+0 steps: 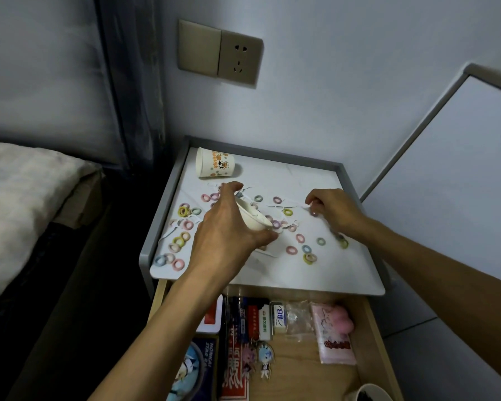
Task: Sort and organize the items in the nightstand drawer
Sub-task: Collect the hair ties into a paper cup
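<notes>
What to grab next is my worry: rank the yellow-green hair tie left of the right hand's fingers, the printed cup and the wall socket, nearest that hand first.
1. yellow-green hair tie, just left of the right hand.
2. printed cup, on its side, back left corner.
3. wall socket, up on the wall.

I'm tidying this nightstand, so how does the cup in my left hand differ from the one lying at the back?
The left hand grips the held cup, tilted over the hair ties; the back cup lies on its side, untouched. The back cup shows an orange print; the held cup's visible part looks plain white. Both look like paper cups.
</notes>
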